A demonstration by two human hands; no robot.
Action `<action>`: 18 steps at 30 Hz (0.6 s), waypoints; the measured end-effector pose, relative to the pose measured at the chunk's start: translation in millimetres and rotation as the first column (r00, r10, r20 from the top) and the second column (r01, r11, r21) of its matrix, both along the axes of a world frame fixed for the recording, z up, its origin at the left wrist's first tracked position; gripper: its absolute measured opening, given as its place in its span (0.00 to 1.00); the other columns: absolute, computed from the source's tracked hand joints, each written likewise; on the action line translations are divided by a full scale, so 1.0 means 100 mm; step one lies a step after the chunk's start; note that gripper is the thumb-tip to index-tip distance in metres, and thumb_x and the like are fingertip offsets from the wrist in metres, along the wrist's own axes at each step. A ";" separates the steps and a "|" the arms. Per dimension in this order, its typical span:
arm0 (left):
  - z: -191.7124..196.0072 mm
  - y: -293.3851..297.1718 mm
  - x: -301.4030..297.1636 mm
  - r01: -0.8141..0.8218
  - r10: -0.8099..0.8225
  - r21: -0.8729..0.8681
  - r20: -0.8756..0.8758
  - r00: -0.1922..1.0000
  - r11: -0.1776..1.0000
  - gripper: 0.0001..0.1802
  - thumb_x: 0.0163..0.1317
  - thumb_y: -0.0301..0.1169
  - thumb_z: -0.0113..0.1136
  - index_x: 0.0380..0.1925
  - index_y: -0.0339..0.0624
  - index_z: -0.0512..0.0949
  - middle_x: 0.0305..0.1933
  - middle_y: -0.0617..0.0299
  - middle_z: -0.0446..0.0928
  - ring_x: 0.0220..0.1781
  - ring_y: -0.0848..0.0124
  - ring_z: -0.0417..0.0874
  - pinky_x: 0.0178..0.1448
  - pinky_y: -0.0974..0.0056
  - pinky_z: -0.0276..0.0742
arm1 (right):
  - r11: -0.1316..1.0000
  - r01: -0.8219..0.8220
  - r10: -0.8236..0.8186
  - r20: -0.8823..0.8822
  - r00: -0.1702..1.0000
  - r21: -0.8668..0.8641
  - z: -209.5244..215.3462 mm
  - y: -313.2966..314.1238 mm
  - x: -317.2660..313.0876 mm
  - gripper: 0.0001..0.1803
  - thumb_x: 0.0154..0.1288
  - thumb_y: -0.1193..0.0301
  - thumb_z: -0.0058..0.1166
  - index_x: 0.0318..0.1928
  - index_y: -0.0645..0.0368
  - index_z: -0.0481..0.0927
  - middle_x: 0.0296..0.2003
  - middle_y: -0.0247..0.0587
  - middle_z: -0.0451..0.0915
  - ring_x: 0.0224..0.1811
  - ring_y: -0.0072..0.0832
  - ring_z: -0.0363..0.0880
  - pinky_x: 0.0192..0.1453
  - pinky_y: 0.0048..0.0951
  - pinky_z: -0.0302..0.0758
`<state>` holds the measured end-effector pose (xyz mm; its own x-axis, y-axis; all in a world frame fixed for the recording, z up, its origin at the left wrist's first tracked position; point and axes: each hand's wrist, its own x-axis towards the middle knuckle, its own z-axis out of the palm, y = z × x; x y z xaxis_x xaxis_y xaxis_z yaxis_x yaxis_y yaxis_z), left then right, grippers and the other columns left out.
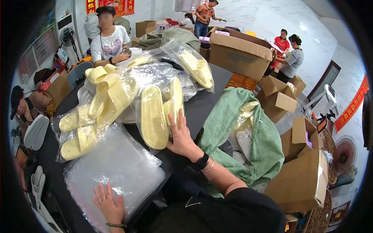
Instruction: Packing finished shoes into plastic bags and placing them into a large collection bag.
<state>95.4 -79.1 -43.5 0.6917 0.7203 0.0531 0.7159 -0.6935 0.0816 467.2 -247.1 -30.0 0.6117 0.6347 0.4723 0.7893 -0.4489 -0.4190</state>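
Observation:
My left hand (108, 205) lies flat, fingers spread, on a stack of clear plastic bags (116, 167) at the table's near edge. Beside a pair of pale yellow slippers (154, 116), my right hand (183, 139) has its fingers stretched out and touches the slippers' near right side. One slipper of that pair shows its ribbed sole; the other stands partly behind it. Left of them, more yellow slippers (110, 97) lie heaped in clear bags. Another bagged yellow pair (196, 68) rests at the far right of the heap.
A green woven sack (252, 155) with bagged slippers inside stands right of the dark table (210, 108). Cardboard boxes (299, 178) line the right side. Across the table sits a person in a white shirt (110, 42); another is at the left edge beside grey slippers (36, 132).

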 end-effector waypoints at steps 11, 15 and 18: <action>-0.03 -0.01 -0.03 -0.007 0.006 0.025 0.018 1.000 1.000 0.38 0.70 0.60 0.45 0.74 0.53 0.62 0.81 0.55 0.52 0.82 0.45 0.46 0.78 0.34 0.34 | 0.979 -0.046 0.036 0.054 0.998 0.197 0.14 -0.13 0.16 0.36 0.45 0.71 0.70 0.60 0.52 0.74 0.72 0.67 0.54 0.64 0.61 0.71 0.61 0.44 0.77; -0.03 -0.02 -0.02 -0.010 0.010 0.025 0.024 1.000 1.000 0.38 0.70 0.60 0.45 0.74 0.52 0.62 0.81 0.55 0.51 0.82 0.45 0.45 0.78 0.34 0.34 | 0.878 0.070 -0.101 0.040 0.994 0.474 0.30 -0.25 0.48 0.23 0.58 0.77 0.58 0.56 0.62 0.76 0.61 0.62 0.72 0.57 0.55 0.78 0.58 0.43 0.78; -0.05 -0.02 -0.04 -0.011 0.010 0.043 0.019 1.000 0.999 0.38 0.70 0.60 0.45 0.74 0.51 0.62 0.81 0.55 0.51 0.82 0.45 0.45 0.79 0.35 0.34 | 0.779 0.147 -0.022 -0.207 0.978 0.610 0.58 -0.41 0.63 0.15 0.69 0.74 0.51 0.54 0.65 0.77 0.40 0.54 0.83 0.43 0.42 0.85 0.48 0.36 0.78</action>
<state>91.9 -80.9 -48.3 0.6826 0.7243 0.0972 0.7218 -0.6890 0.0649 530.4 -288.6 28.2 0.7612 0.1849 0.6216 0.6442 -0.1042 -0.7577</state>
